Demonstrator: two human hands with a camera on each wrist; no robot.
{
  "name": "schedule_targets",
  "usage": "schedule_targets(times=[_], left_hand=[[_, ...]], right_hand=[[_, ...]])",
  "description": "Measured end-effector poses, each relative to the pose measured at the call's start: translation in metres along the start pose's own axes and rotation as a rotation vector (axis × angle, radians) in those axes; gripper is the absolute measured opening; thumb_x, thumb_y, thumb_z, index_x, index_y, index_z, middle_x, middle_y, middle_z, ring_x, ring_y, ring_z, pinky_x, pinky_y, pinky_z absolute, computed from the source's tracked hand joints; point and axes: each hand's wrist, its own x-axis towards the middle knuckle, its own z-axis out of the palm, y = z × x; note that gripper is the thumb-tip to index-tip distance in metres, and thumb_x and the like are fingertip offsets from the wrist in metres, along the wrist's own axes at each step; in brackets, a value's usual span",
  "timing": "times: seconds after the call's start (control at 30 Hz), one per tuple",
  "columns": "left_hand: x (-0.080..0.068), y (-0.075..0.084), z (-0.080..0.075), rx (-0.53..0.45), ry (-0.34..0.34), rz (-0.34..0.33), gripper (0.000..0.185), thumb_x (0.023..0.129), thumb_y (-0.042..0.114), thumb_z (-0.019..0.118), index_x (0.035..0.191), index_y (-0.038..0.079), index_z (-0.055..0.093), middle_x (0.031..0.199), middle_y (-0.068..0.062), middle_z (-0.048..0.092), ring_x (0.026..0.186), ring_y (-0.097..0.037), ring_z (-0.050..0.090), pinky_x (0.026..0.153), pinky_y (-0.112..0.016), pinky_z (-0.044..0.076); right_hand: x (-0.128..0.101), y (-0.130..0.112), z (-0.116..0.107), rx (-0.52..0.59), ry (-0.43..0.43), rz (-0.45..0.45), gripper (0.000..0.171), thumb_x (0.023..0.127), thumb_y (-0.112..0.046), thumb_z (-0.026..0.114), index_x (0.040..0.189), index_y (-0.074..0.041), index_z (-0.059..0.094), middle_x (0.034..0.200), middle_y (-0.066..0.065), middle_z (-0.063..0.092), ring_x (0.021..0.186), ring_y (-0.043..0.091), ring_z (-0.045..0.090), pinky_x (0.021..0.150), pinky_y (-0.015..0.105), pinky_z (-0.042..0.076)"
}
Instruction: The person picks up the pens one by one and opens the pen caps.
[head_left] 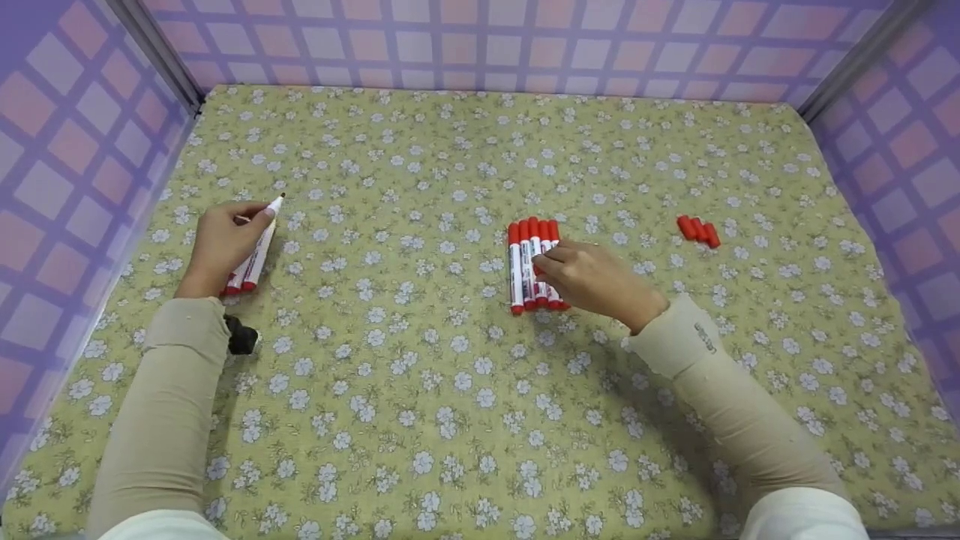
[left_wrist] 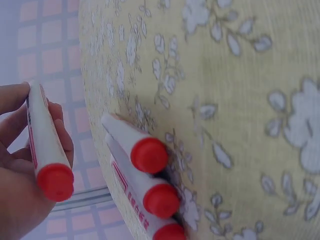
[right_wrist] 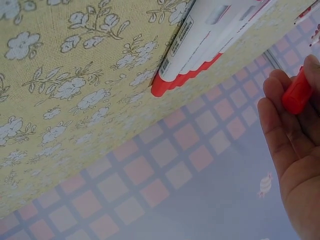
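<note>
The left hand [head_left: 221,244] curls its fingers around an uncapped white marker [head_left: 262,238]; the right hand [head_left: 596,279] pinches a red-capped marker [head_left: 553,247] in the row [head_left: 525,266]

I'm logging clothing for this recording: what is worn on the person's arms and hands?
Both hands, left hand and right hand, are bare. Each arm wears a long beige sleeve ending at the wrist; the right sleeve's cuff bears a small dark marking.
</note>
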Motion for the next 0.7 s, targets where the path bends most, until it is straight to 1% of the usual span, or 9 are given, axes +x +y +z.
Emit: schedule_targets(times=[0.17, 0.37, 0.5, 0.6, 0.7], left_hand=[[0.002, -0.007, -0.004, 0.028, 0.047, -0.025, 0.053, 0.098, 0.042, 0.047, 0.134, 0.005, 0.057, 0.116, -0.013, 0.056, 0.085, -0.009, 0.049, 0.065, -0.017, 0.042], [0.004, -0.014, -0.01, 0.044, 0.087, -0.081, 0.047, 0.099, 0.035, 0.046, 0.133, 0.005, 0.057, 0.11, -0.01, 0.057, 0.081, -0.007, 0.048, 0.062, -0.016, 0.041], [0.005, -0.02, -0.013, 0.054, 0.103, -0.098, 0.044, 0.099, 0.028, 0.046, 0.133, 0.003, 0.057, 0.114, -0.014, 0.057, 0.078, -0.004, 0.048, 0.061, -0.014, 0.04], [0.004, -0.025, -0.015, 0.045, 0.098, -0.108, 0.043, 0.099, 0.024, 0.044, 0.134, 0.0, 0.055, 0.119, -0.016, 0.055, 0.077, -0.003, 0.048, 0.06, -0.014, 0.041], [0.002, -0.029, -0.016, 0.01, 0.062, -0.146, 0.045, 0.099, 0.022, 0.042, 0.137, 0.0, 0.051, 0.124, -0.015, 0.051, 0.081, -0.007, 0.051, 0.062, -0.016, 0.045]], right_hand=[[0.0, 0.001, 0.001, -0.004, -0.006, 0.002, 0.014, 0.089, -0.005, 0.066, 0.1, 0.003, 0.072, 0.09, 0.015, 0.072, 0.08, 0.025, 0.069, 0.073, 0.032, 0.057], [-0.001, 0.001, 0.002, -0.004, -0.008, 0.008, 0.015, 0.09, -0.006, 0.066, 0.101, 0.003, 0.072, 0.09, 0.014, 0.072, 0.081, 0.025, 0.069, 0.075, 0.033, 0.057], [-0.001, 0.001, 0.002, -0.005, 0.0, 0.006, 0.015, 0.09, -0.006, 0.066, 0.101, 0.003, 0.071, 0.089, 0.014, 0.072, 0.081, 0.025, 0.069, 0.075, 0.034, 0.057], [-0.001, 0.002, 0.002, -0.008, 0.003, 0.002, 0.015, 0.089, -0.006, 0.066, 0.101, 0.003, 0.071, 0.088, 0.014, 0.071, 0.08, 0.025, 0.069, 0.075, 0.034, 0.057], [-0.001, 0.002, 0.002, -0.01, 0.001, 0.002, 0.015, 0.089, -0.005, 0.066, 0.101, 0.003, 0.071, 0.088, 0.014, 0.071, 0.08, 0.025, 0.069, 0.074, 0.033, 0.057]])
